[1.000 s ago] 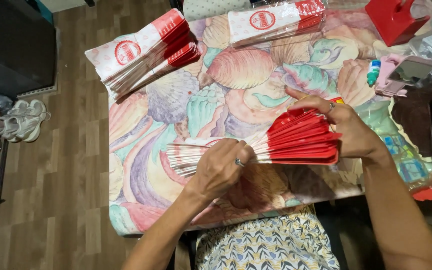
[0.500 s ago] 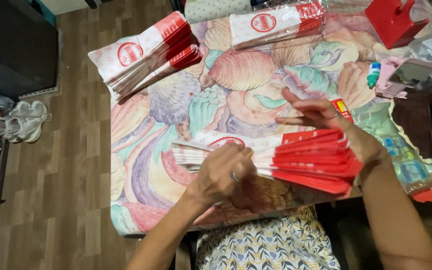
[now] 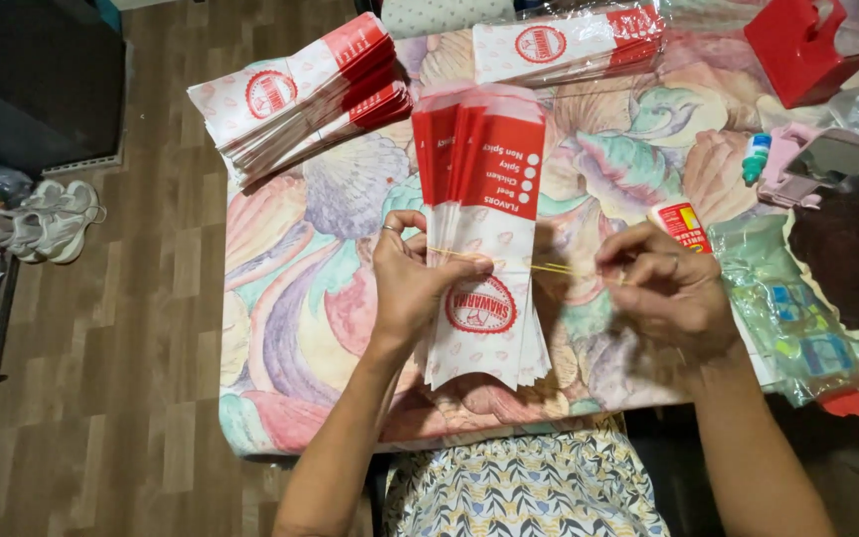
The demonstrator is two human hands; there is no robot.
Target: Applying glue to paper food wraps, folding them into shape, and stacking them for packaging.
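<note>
Lay on a table [image 3: 280, 328] covered with a pastel shell-patterned cloth: one fanned stack of red-and-white paper sleeves [image 3: 300, 94] at the far left corner, one plastic-wrapped bundle of sleeves [image 3: 569, 42] at the far edge. Stood at the far right, a red cardboard holder [image 3: 802, 48]; just beside it, a small dropper bottle [image 3: 756, 157] and a pink tape dispenser [image 3: 812, 159]. Rested on the wooden floor [image 3: 141, 328] at left, white sneakers [image 3: 37, 224].

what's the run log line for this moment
left hand: grips bag stack | right hand: pulls rubber band sideways | stack: upright on table
</note>
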